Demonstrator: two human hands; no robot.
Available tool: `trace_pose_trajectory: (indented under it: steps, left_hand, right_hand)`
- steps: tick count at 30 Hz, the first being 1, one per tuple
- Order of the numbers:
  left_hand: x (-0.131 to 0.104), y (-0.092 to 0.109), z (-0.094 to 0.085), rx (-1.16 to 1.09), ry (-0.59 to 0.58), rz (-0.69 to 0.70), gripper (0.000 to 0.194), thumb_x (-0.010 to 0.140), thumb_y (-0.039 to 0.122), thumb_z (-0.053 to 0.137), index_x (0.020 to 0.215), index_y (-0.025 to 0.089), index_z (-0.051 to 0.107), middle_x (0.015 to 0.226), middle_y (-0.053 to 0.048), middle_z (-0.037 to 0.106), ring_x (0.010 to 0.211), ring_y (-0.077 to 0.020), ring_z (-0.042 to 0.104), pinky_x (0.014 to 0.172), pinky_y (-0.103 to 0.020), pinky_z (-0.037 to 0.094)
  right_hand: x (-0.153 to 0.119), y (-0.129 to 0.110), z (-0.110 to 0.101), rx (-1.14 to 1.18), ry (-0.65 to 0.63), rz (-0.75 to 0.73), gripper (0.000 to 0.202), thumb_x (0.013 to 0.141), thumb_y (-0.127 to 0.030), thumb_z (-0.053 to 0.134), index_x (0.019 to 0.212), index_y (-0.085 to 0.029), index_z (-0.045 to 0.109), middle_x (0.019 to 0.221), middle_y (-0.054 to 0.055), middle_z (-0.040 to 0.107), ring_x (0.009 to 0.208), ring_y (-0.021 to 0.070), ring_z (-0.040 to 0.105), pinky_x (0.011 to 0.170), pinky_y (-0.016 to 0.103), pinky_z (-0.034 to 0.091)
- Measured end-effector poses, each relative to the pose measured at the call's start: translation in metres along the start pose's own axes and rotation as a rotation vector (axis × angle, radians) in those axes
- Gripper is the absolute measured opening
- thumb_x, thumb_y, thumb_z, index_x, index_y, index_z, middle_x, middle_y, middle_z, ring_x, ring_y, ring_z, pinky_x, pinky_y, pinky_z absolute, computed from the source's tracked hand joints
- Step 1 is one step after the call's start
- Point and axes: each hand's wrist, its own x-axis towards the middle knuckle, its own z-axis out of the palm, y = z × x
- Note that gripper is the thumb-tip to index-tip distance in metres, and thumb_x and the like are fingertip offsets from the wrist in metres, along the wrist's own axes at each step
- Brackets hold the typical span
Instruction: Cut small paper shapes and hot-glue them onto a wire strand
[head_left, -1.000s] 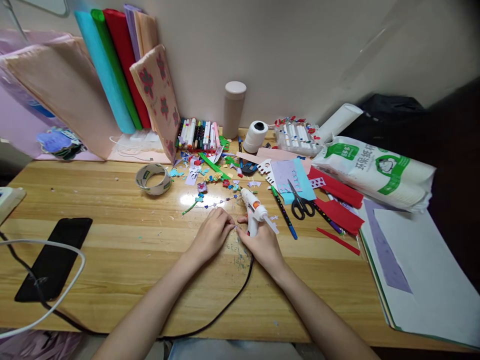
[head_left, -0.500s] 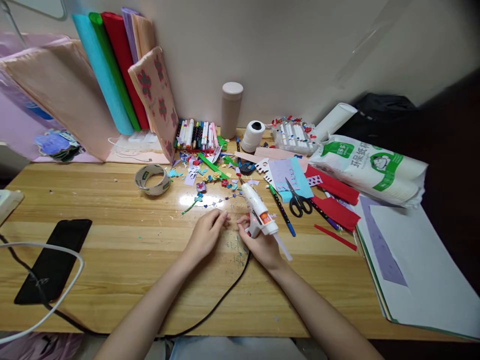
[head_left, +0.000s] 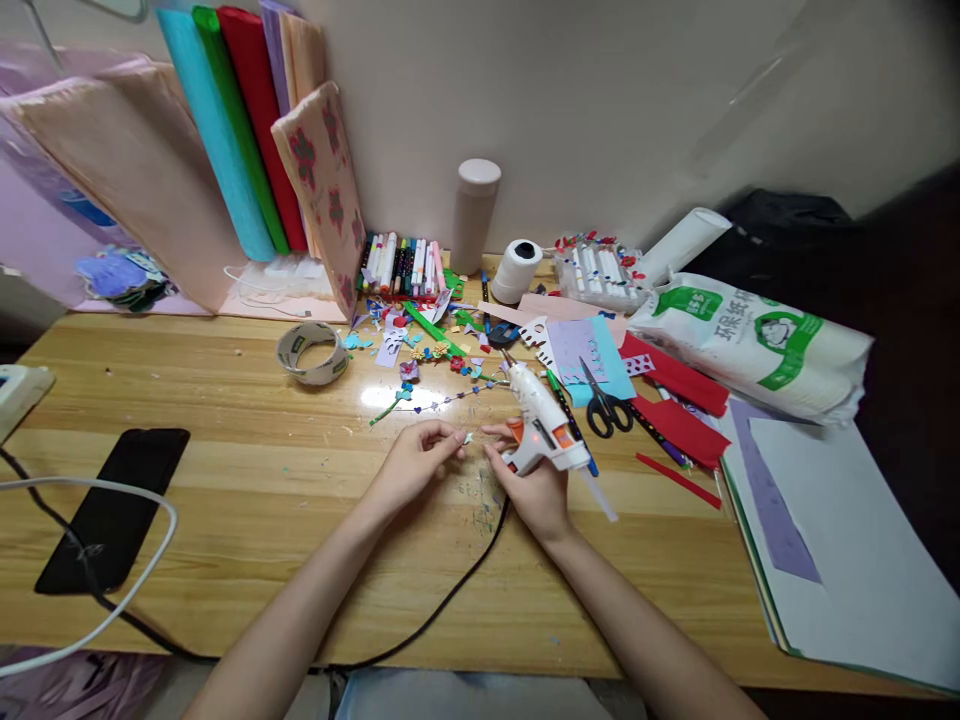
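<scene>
My left hand nearest, fingertips pinched on small pale scrap. My right hand, just beside, wrapped round white glue gun, nozzle pointing away (red light glowing on its body). Beyond gun's nozzle, coloured paper cuttings; right of gun, black-handled scissors. Farther, white thread spool; behind, upright bottle.

black phone, pale bottle, perhaps a black bag
</scene>
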Motion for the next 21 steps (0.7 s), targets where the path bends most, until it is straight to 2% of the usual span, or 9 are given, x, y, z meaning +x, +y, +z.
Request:
trace_pose_trajectory:
  steps: [4, 7, 11, 21]
  left_hand:
    - [0.0001, -0.0011, -0.0005, 0.041, 0.013, 0.068, 0.030, 0.075, 0.042, 0.060, 0.071, 0.013, 0.061, 0.067, -0.003, 0.062, 0.062, -0.0119, 0.054, 0.057, -0.021, 0.040]
    - [-0.0004, -0.0029, 0.0010, 0.078, -0.017, 0.108, 0.027, 0.077, 0.039, 0.060, 0.072, 0.012, 0.062, 0.068, -0.004, 0.063, 0.064, -0.0130, 0.056, 0.062, -0.024, 0.042]
    - [-0.0009, -0.0050, 0.0033, 0.105, -0.029, 0.112, 0.025, 0.077, 0.037, 0.059, 0.072, 0.012, 0.063, 0.069, -0.005, 0.064, 0.062, -0.0129, 0.056, 0.059, -0.023, 0.042]
    - [-0.0006, -0.0057, 0.0042, 0.130, -0.044, 0.098, 0.027, 0.077, 0.038, 0.059, 0.071, 0.012, 0.063, 0.068, -0.004, 0.063, 0.061, -0.0125, 0.055, 0.058, -0.023, 0.041]
  right_hand:
    - [0.0045, -0.0043, -0.0008, 0.199, 0.022, 0.131, 0.031, 0.075, -0.032, 0.065, 0.098, -0.016, 0.051, 0.091, 0.008, 0.067, 0.061, 0.0151, 0.060, 0.062, 0.029, 0.052]
    - [0.0063, -0.0058, -0.0010, 0.258, -0.002, 0.182, 0.028, 0.073, -0.030, 0.067, 0.092, -0.016, 0.051, 0.086, 0.007, 0.067, 0.063, 0.0157, 0.062, 0.061, 0.028, 0.052]
    - [0.0064, -0.0052, -0.0010, 0.281, -0.006, 0.198, 0.030, 0.071, -0.026, 0.068, 0.094, -0.017, 0.051, 0.076, 0.003, 0.065, 0.064, 0.0159, 0.063, 0.064, 0.028, 0.052]
    - [0.0066, -0.0071, -0.0001, 0.326, -0.012, 0.165, 0.032, 0.070, -0.023, 0.068, 0.096, -0.017, 0.050, 0.072, 0.001, 0.063, 0.060, 0.0127, 0.058, 0.059, 0.024, 0.050]
